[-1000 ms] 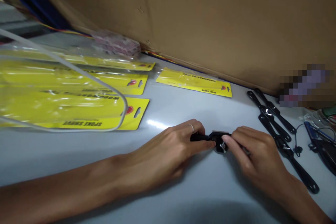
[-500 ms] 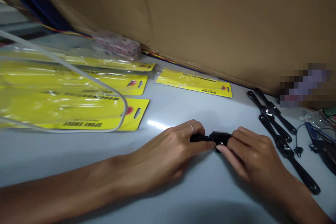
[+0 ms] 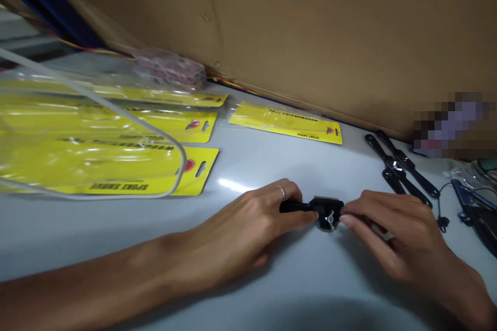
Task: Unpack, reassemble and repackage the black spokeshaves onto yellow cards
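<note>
Steadying the shave [image 3: 321, 208] is the left hand's job: my left hand [image 3: 264, 222] clasps its left handle, forefinger or thumb against the body. The shave lies on the near side of the lone card [image 3: 287, 123], toward me. My right hand [image 3: 404, 238] has thumb and fingertip together at the body's right end; contact is hidden, so I cannot tell whether it grips. The silver screw [image 3: 331, 219] shows between both hands. In my judgement, the body calls for a firm, level hold, fingertips clear of the metal edge [image 3: 326, 198] on its card side. Spare shaves [image 3: 406, 167] lie right of the card, yellow packs [image 3: 116, 163] left, cardboard [image 3: 310, 36] behind.
</note>
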Tool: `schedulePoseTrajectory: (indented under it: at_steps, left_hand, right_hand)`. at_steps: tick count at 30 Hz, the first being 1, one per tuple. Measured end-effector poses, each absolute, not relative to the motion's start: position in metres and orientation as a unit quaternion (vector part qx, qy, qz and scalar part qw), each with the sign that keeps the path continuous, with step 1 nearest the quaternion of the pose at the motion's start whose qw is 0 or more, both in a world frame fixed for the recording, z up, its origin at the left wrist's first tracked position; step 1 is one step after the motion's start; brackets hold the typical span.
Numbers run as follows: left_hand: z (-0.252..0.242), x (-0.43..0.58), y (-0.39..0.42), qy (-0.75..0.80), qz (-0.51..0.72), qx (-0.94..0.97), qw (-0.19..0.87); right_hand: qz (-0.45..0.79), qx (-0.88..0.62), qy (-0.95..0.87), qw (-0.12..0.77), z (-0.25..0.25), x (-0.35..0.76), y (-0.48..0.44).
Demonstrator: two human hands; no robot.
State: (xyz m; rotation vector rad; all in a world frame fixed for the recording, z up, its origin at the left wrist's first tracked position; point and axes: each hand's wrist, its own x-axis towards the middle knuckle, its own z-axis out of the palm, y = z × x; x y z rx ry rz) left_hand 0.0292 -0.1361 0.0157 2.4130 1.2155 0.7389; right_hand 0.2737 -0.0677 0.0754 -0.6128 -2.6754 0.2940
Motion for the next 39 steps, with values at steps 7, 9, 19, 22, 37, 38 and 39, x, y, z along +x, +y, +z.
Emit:
schedulePoseTrajectory:
  at_steps: [7, 9, 19, 22, 37, 38, 39]
  left_hand:
    - [0.016, 0.029, -0.136, 0.422, 0.271, 0.850, 0.164]
    - [0.016, 0.029, -0.136, 0.422, 0.267, 0.849, 0.169]
    - [0.015, 0.030, -0.136, 0.422, 0.277, 0.846, 0.172]
    - [0.015, 0.029, -0.136, 0.423, 0.275, 0.846, 0.173]
    - [0.017, 0.030, -0.136, 0.423, 0.268, 0.850, 0.165]
    - [0.017, 0.030, -0.136, 0.424, 0.268, 0.849, 0.165]
    - [0.017, 0.030, -0.136, 0.424, 0.270, 0.849, 0.165]
  right_hand:
    - [0.072, -0.192, -0.972, 0.116, 0.067, 0.277, -0.067]
    - [0.077, -0.212, -0.968, 0.111, 0.067, 0.277, -0.067]
    - [0.100, -0.204, -0.964, 0.141, 0.055, 0.267, -0.071]
    - [0.182, -0.221, -0.945, 0.159, 0.059, 0.266, -0.073]
    - [0.106, -0.212, -0.966, 0.108, 0.068, 0.280, -0.064]
    - [0.098, -0.208, -0.967, 0.111, 0.065, 0.279, -0.064]
    - [0.093, -0.207, -0.967, 0.117, 0.062, 0.277, -0.065]
